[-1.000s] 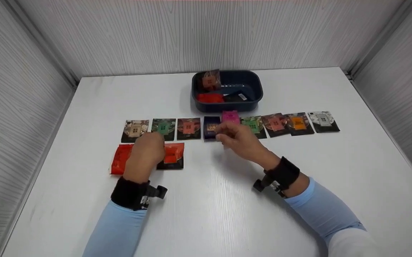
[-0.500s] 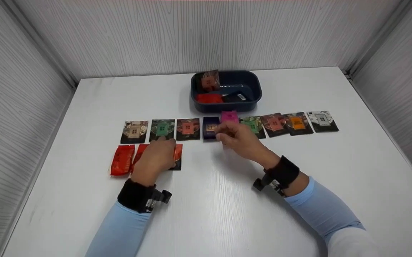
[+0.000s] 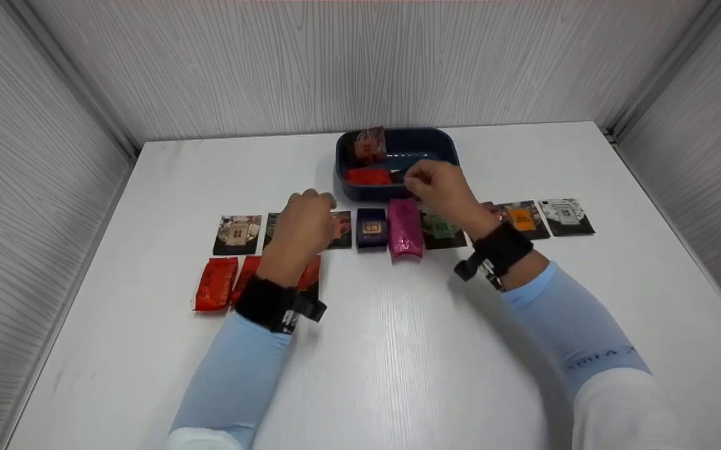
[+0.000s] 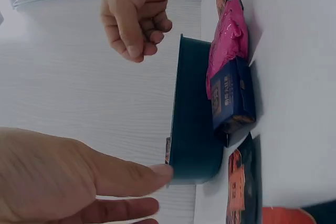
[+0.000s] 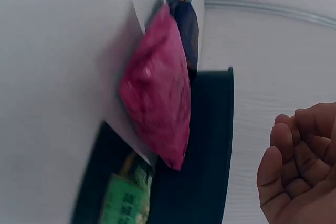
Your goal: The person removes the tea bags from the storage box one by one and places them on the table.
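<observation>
My left hand [image 3: 303,226] is raised above the left part of a row of flat sachets, fingers extended and holding nothing in the left wrist view. My right hand [image 3: 447,192] hovers by the front right of a dark blue bin [image 3: 367,191], its fingers loosely curled around nothing. Below the hands lie a small navy packet [image 3: 372,231] and a puffy pink pouch [image 3: 405,230], side by side before the bin. A green-labelled sachet [image 3: 442,235] lies right of the pouch. Partly hidden under my left hand are a green sachet [image 3: 269,226] and a brown-red sachet [image 3: 342,231].
Inside the bin are a brown packet [image 3: 370,145] and a red packet [image 3: 368,177]. A beige sachet [image 3: 237,234] begins the row; orange-labelled [image 3: 522,219] and white [image 3: 566,217] sachets end it. Nearer lie a red pouch [image 3: 216,284] and other red packets, partly covered by my left arm.
My left hand has risen and moved forward and right, away from the nearer red packets. My right hand has moved forward and right toward the bin, uncovering the pink pouch.
</observation>
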The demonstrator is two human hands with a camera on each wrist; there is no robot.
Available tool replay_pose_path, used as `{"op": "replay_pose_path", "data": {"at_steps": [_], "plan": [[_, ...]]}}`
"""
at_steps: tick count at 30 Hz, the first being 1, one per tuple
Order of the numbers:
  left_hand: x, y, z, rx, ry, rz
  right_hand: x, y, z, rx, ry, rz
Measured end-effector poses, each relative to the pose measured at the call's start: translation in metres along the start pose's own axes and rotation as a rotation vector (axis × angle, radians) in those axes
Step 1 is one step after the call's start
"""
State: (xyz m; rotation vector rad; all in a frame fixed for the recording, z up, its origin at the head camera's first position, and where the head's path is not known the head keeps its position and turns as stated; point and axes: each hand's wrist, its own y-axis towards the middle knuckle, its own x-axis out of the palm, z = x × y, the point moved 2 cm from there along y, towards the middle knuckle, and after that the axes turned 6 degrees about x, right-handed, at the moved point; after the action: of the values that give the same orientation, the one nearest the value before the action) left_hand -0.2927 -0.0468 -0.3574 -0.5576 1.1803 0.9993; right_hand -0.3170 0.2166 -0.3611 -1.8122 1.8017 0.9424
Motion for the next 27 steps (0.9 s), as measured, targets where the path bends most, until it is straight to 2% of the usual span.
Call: {"op": "replay_pose_path", "data": {"at_steps": [3, 5, 7, 10, 13, 18, 22, 27], "plan": [[0.005, 0.027, 0.011, 0.033, -0.010, 0.061, -0.001, 0.031, 0.001, 0.029, -0.159, -0.004], [0.014, 0.042, 0.018, 0.063, 0.001, 0.060, 0.002, 0.048, 0.004, 0.068, -0.265, -0.032], [0.024, 0.053, 0.024, 0.095, 0.025, 0.031, 0.006, 0.059, 0.009, 0.131, -0.349, -0.073], [0.039, 0.062, 0.031, 0.138, 0.079, -0.028, 0.013, 0.070, 0.015, 0.251, -0.427, -0.162], [0.047, 0.064, 0.037, 0.155, 0.133, -0.070, 0.017, 0.075, 0.017, 0.358, -0.465, -0.268], [0.050, 0.065, 0.043, 0.114, 0.167, -0.114, 0.012, 0.082, 0.014, 0.422, -0.528, -0.373], [0.050, 0.067, 0.044, 0.097, 0.173, -0.121, 0.008, 0.083, 0.016, 0.404, -0.521, -0.339], [0.048, 0.069, 0.039, 0.085, 0.169, -0.118, 0.006, 0.085, 0.020, 0.308, -0.443, -0.178]]}}
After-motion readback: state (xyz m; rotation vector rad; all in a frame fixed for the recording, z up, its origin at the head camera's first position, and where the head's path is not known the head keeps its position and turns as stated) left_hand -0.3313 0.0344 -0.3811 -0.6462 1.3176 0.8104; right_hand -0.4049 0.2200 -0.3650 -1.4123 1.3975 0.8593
